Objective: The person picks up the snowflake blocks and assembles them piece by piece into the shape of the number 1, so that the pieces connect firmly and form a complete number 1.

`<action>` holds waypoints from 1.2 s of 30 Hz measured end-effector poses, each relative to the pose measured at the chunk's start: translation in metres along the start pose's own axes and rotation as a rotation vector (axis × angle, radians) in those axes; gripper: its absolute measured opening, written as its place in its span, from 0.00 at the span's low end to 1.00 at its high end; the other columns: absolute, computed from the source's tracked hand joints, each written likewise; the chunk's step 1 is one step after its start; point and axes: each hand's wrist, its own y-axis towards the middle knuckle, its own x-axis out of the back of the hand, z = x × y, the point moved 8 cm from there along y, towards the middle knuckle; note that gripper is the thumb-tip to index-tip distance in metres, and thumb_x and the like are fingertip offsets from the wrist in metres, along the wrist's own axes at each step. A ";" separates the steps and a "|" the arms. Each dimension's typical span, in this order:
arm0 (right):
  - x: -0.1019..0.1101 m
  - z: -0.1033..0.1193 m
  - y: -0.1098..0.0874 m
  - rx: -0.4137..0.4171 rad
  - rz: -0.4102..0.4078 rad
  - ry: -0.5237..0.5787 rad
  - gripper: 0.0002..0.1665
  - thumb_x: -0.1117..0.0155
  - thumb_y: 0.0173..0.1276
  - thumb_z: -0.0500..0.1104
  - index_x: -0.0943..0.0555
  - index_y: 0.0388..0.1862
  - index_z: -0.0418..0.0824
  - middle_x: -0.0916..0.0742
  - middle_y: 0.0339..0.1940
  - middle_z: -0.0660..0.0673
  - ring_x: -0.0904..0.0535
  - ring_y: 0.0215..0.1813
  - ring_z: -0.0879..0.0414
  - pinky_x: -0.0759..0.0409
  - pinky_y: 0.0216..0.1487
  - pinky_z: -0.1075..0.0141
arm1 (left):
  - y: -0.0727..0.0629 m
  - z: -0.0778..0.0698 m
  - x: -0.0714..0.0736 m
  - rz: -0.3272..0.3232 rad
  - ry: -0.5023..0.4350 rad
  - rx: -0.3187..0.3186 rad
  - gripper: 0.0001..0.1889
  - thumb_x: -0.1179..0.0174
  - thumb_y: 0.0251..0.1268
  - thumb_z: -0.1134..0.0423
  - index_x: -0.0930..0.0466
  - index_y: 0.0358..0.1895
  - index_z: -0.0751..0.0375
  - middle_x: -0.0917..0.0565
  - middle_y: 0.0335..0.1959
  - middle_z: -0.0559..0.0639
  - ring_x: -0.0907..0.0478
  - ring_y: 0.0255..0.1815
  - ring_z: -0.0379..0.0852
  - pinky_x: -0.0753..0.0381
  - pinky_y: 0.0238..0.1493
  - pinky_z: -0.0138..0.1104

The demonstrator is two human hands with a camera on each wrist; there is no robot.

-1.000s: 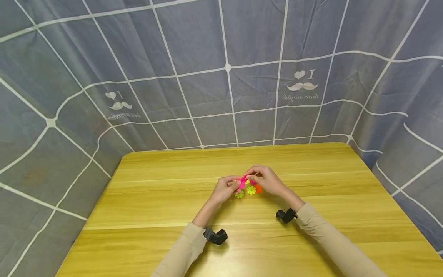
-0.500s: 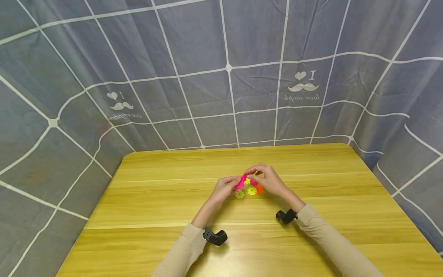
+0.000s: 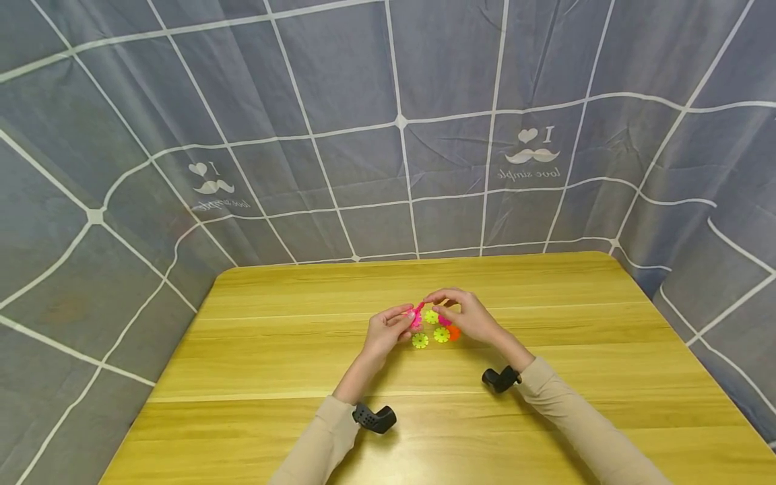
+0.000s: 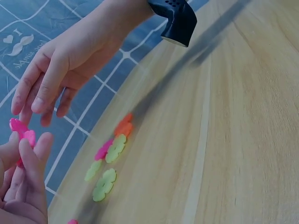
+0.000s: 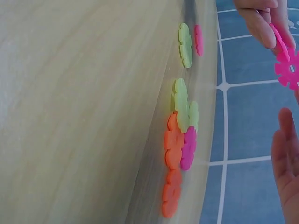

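Note:
Between its thumb and fingers, my left hand [image 3: 382,335] pinches two pink notched snowflake discs [image 3: 415,318], joined at an angle. In the right wrist view, one pink disc [image 5: 288,69] faces the camera and the other shows edge-on. My right hand [image 3: 468,316] hovers beside them with relaxed fingers and holds nothing; a small gap separates it from the discs in the left wrist view. Beneath the hands lie loose discs: yellow-green discs [image 3: 420,341], a magenta disc [image 3: 445,321] and orange discs [image 5: 174,144], some overlapping.
A wooden table [image 3: 273,364] carries the discs. Another pink disc [image 5: 199,40] lies near a yellow-green one. A grey curtain [image 3: 351,168] with white lines hangs behind the table and at both sides. Each wrist wears a black camera [image 3: 376,419].
My left hand has drawn a little to the left with the joined pink discs. My right fingers, earlier at the discs, are now apart from them. The loose discs have stayed put.

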 end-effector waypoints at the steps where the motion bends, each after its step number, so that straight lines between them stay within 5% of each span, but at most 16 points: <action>1: 0.000 0.000 0.000 0.000 0.001 0.002 0.11 0.39 0.68 0.35 0.17 0.48 0.38 0.13 0.49 0.41 0.19 0.51 0.46 0.21 0.53 0.52 | 0.000 0.000 0.000 0.008 -0.015 0.001 0.20 0.42 0.68 0.65 0.26 0.61 0.69 0.14 0.32 0.45 0.14 0.30 0.36 0.20 0.29 0.21; 10: -0.004 0.006 0.001 0.029 0.009 0.015 0.11 0.41 0.69 0.34 0.16 0.47 0.39 0.13 0.49 0.42 0.19 0.53 0.47 0.21 0.52 0.54 | 0.000 0.001 -0.002 0.077 -0.080 -0.006 0.19 0.45 0.70 0.68 0.29 0.61 0.74 0.17 0.49 0.67 0.14 0.33 0.38 0.19 0.35 0.23; 17: 0.001 -0.008 0.002 -0.064 -0.063 -0.041 0.10 0.40 0.68 0.35 0.17 0.47 0.37 0.12 0.46 0.39 0.17 0.44 0.49 0.20 0.50 0.58 | 0.000 0.000 0.007 0.011 -0.068 -0.017 0.18 0.42 0.68 0.65 0.23 0.57 0.70 0.16 0.38 0.46 0.16 0.31 0.36 0.27 0.29 0.21; 21: 0.007 -0.022 0.001 -0.161 -0.089 -0.102 0.12 0.36 0.65 0.35 0.18 0.47 0.33 0.13 0.43 0.36 0.18 0.39 0.50 0.20 0.43 0.64 | -0.002 -0.002 0.011 -0.005 -0.060 -0.025 0.18 0.41 0.65 0.68 0.23 0.57 0.69 0.14 0.39 0.45 0.16 0.31 0.37 0.26 0.29 0.23; 31: 0.004 -0.050 -0.003 -0.354 0.016 -0.285 0.15 0.29 0.59 0.43 0.16 0.44 0.37 0.12 0.39 0.41 0.18 0.37 0.52 0.22 0.42 0.59 | -0.004 -0.003 0.012 0.015 -0.060 -0.040 0.26 0.46 0.66 0.71 0.35 0.68 0.67 0.22 0.30 0.38 0.17 0.29 0.34 0.28 0.27 0.23; 36: 0.003 -0.058 -0.006 -0.406 0.052 -0.351 0.17 0.27 0.57 0.46 0.16 0.42 0.38 0.12 0.38 0.43 0.18 0.41 0.51 0.22 0.45 0.57 | -0.005 -0.001 0.013 0.007 -0.050 -0.031 0.24 0.48 0.66 0.71 0.31 0.66 0.66 0.20 0.30 0.37 0.19 0.27 0.33 0.29 0.27 0.23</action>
